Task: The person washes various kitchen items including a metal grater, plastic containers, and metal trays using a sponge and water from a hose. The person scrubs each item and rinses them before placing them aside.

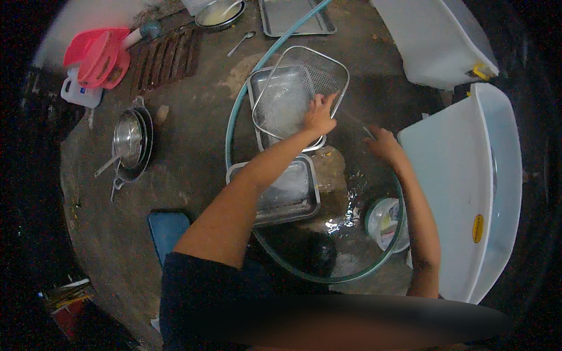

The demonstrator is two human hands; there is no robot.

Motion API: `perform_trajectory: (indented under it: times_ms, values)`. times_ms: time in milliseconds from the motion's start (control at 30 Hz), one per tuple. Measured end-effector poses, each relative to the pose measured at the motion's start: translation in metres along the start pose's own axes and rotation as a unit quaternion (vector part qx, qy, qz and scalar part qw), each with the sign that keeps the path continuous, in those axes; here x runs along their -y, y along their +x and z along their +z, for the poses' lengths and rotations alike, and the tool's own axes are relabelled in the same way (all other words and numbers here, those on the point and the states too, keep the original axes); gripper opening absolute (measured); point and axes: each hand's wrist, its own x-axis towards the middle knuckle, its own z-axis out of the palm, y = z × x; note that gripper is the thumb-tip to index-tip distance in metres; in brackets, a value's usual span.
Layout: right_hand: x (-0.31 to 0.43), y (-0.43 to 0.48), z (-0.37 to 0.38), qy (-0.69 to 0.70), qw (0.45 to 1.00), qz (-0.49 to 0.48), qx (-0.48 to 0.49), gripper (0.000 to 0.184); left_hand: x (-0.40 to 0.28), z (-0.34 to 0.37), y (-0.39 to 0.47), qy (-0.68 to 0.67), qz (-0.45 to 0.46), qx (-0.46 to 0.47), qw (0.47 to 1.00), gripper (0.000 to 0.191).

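Note:
A rectangular wire mesh basket (281, 101) with a metal rim is tilted over a metal tray (259, 81). My left hand (320, 115) is at the basket's right side, holding it near the rim with some fingers over the mesh. To the right, my right hand (383, 142) is closed around the end of a green hose (232, 118), and a faint streak of water runs from there toward the basket. The hose loops around the trays and past my feet. Nearer to me, under my left forearm, a second metal tray (285, 188) has a whitish wet bottom.
Large white plastic tubs (443, 184) line the right side, beside a small round container (386, 223). Stacked metal strainers and pans (129, 138) are at left, near a blue board (169, 230). Pink plastic ware (103, 57), a floor grate (167, 59), a spoon (241, 43), and a bowl (219, 15) lie farther off.

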Motion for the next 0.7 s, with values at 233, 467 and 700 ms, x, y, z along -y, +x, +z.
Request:
perform_trajectory:
  times_ms: [233, 467, 700]
  values:
    - [0.002, 0.016, 0.008, -0.017, 0.999, 0.012, -0.045, 0.045, 0.007, 0.006, 0.001, -0.038, 0.059, 0.04, 0.997, 0.086]
    - [0.001, 0.017, 0.012, 0.004, 0.999, 0.024, -0.048, 0.043, 0.005, 0.008, 0.015, 0.001, 0.034, 0.115, 0.993, 0.08]
    - [0.01, 0.01, 0.004, 0.005, 0.999, 0.039, -0.03, 0.045, 0.006, 0.023, 0.027, 0.046, 0.091, 0.036, 0.994, 0.071]
